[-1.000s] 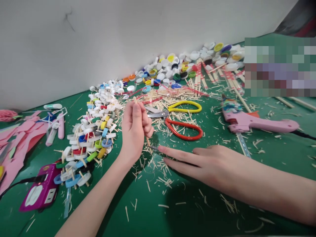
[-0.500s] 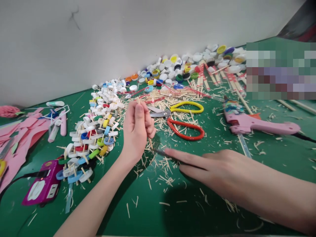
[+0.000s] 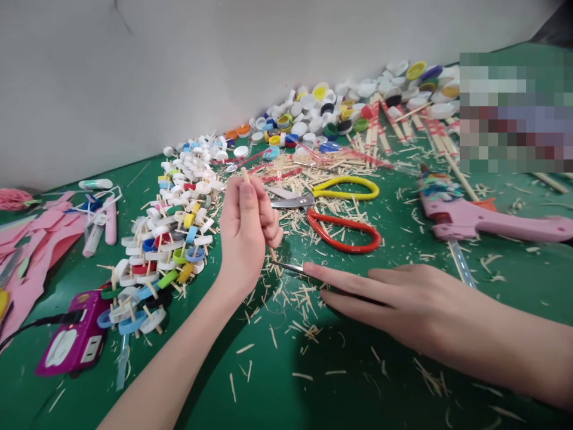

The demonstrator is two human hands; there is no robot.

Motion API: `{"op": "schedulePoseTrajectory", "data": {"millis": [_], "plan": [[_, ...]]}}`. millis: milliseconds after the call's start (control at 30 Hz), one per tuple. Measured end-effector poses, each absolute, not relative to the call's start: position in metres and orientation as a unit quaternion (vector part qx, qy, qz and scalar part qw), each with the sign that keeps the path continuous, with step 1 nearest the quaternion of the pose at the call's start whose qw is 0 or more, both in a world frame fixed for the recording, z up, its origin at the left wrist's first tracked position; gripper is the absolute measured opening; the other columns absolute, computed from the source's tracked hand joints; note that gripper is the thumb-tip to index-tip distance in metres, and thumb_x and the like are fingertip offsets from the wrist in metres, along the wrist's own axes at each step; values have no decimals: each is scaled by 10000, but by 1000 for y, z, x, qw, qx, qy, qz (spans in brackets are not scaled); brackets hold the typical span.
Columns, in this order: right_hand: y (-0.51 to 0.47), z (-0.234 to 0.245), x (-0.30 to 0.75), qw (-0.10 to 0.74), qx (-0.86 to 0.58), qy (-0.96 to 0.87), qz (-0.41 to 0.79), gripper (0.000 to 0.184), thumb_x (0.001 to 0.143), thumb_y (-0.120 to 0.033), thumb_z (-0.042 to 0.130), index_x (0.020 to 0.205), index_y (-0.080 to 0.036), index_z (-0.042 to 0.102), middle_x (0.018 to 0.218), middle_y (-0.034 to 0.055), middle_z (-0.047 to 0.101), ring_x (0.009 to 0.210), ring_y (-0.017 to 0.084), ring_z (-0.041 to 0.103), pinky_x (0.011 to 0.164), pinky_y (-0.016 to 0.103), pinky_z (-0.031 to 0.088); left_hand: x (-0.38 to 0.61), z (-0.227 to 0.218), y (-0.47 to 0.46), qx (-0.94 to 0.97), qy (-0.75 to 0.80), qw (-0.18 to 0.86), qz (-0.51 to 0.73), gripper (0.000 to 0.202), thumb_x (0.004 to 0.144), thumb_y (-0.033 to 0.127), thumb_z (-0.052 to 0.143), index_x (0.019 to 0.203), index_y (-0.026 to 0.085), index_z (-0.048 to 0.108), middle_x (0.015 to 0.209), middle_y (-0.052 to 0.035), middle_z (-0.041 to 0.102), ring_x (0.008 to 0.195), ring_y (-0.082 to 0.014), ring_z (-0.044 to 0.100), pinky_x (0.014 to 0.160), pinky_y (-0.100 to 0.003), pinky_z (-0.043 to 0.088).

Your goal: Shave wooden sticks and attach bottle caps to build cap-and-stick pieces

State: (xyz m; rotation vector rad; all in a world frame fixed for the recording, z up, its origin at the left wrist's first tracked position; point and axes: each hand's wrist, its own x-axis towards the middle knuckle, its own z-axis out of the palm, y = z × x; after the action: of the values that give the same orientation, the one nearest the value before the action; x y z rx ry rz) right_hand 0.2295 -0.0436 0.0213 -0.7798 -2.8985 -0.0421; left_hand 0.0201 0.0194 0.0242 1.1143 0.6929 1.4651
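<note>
My left hand (image 3: pixel 246 233) is closed around a thin wooden stick (image 3: pixel 245 174) held upright, its lower end resting on the green table (image 3: pixel 340 382). My right hand (image 3: pixel 394 298) lies low over the table with the forefinger stretched along a thin metal blade (image 3: pixel 286 267), whose tip meets the foot of the stick. How the hand grips the blade is hidden under the fingers. Wood shavings (image 3: pixel 290 298) lie scattered all around both hands.
Scissors with one yellow and one red handle (image 3: pixel 340 206) lie just behind the hands. A pink glue gun (image 3: pixel 483 218) lies at right. Bottle caps fixed on sticks (image 3: pixel 174 233) pile up at left, loose caps (image 3: pixel 340 113) by the wall, a purple power strip (image 3: pixel 74 343) at lower left.
The view has shifted slightly. My right hand has drawn a little to the right, leaving more of the blade showing. My left hand still holds the stick upright.
</note>
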Motion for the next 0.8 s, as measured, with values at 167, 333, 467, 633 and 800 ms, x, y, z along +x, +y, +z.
{"op": "schedulePoseTrajectory", "data": {"millis": [167, 333, 467, 633, 800], "plan": [[-42, 14, 224, 87, -221, -970, -49, 432, 830, -6, 337, 1057, -181, 660, 1539, 36, 312, 528, 87, 519, 454, 321, 414, 20, 24, 19, 476, 296, 546, 623, 251, 935, 418, 508, 782, 222, 475, 545, 83, 312, 391, -42, 276, 362, -185, 243], [-41, 22, 224, 93, -241, -966, 16, 363, 729, 4, 437, 941, -195, 655, 1514, 7, 364, 537, 83, 540, 469, 290, 427, 22, 26, 18, 483, 308, 551, 607, 254, 927, 434, 509, 777, 229, 498, 525, 74, 311, 391, -60, 274, 360, -206, 228], [-43, 29, 226, 62, -260, -962, 48, 355, 672, 30, 446, 880, -199, 621, 1540, 11, 309, 567, 111, 605, 471, 312, 453, 23, 27, 18, 474, 306, 561, 606, 254, 926, 428, 512, 769, 228, 507, 524, 70, 320, 391, -61, 269, 361, -210, 211], [-48, 35, 228, 5, -268, -961, 69, 297, 646, 11, 480, 839, -200, 562, 1572, 24, 195, 582, 132, 640, 471, 326, 484, 21, 26, 20, 464, 303, 568, 609, 250, 924, 423, 520, 769, 226, 507, 535, 73, 323, 387, -54, 258, 359, -206, 199], [-50, 36, 228, -8, -261, -962, 74, 265, 676, -19, 501, 864, -195, 563, 1570, 52, 188, 580, 136, 637, 477, 329, 491, 19, 26, 21, 473, 298, 566, 605, 258, 919, 425, 534, 769, 219, 493, 537, 78, 295, 390, -45, 272, 357, -186, 218]]}}
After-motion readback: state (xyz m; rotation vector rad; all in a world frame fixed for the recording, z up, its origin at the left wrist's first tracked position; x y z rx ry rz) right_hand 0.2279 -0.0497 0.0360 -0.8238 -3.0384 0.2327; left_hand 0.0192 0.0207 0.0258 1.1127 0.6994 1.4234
